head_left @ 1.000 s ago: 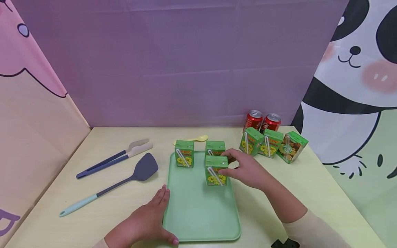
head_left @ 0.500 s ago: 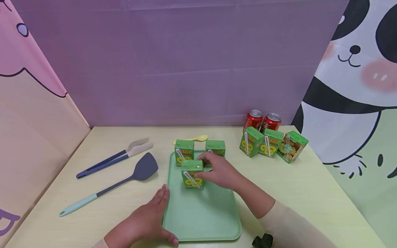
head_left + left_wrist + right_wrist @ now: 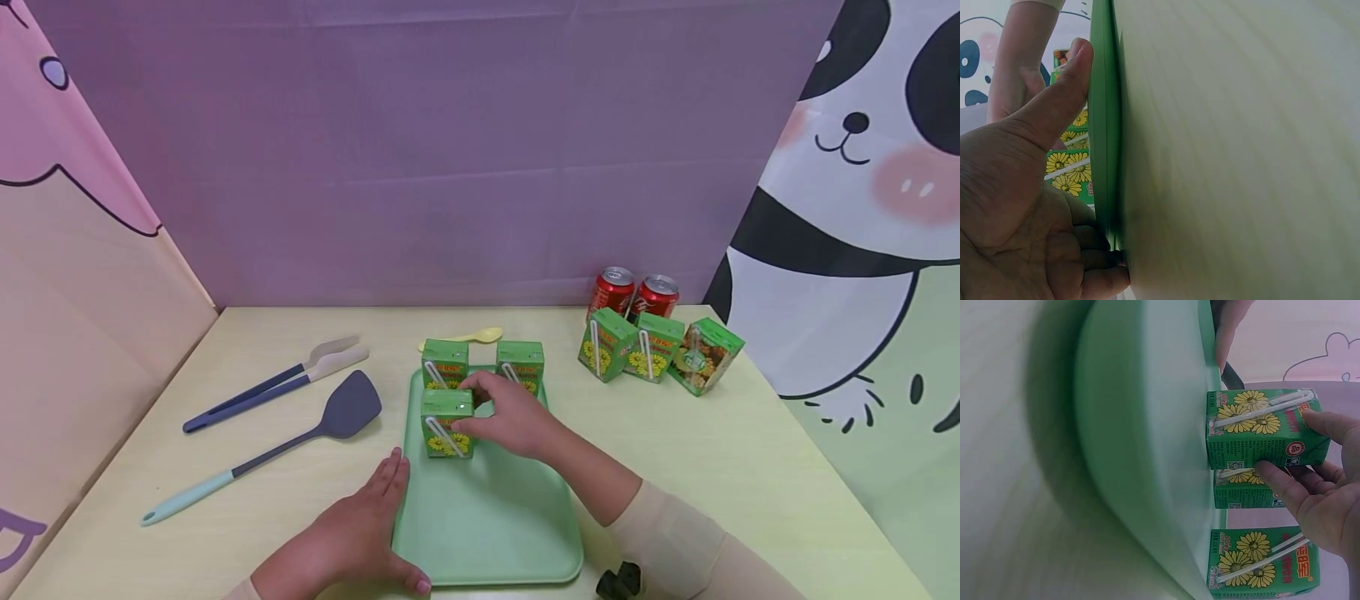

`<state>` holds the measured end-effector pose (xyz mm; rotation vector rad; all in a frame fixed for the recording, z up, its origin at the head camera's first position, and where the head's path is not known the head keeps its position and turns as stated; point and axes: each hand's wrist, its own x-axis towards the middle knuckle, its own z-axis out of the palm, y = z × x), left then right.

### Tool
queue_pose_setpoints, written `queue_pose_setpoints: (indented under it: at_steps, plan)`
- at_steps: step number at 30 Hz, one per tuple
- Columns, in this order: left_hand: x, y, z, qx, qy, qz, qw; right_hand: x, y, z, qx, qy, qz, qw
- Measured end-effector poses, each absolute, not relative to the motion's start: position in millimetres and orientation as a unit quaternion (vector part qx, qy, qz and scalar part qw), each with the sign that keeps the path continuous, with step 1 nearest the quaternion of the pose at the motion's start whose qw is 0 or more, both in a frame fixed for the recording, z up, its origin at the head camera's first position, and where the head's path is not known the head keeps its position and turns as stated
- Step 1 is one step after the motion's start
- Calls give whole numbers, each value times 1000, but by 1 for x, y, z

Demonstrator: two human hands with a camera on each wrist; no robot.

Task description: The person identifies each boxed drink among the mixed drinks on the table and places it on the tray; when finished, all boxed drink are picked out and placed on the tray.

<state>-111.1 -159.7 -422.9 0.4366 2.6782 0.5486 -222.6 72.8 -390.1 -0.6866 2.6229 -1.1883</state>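
My right hand pinches a green drink carton with yellow flowers and a straw on its front. In the right wrist view this held carton appears to stand on the pale green tray, with the thumb and fingers on its sides and upper part. Behind it on the tray are a left carton, partly hidden by it, and a right carton, partly covered by my hand. My left hand rests along the tray's left edge, fingers extended and thumb near the front corner.
Tongs and a dark turner lie left of the tray. A yellow spoon lies behind it. At the back right stand three more cartons before two red cans.
My right hand has carried its carton leftward over the tray and slightly nearer to me, to in front of the left carton. My left hand stays in place.
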Motion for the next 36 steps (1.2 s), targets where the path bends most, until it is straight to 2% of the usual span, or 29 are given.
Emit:
queue_pose_setpoints:
  at_steps: [20, 27, 36]
  plan:
    - [-111, -159, -422, 156, 950, 193, 188, -220, 76, -385, -245, 870, -416, 99]
    - [-111, -159, -423, 153, 949, 200, 191, -227, 97, -363, -218, 876, -429, 33]
    - [-110, -160, -422, 161, 949, 198, 185, -249, 156, -333, -175, 878, -442, -58]
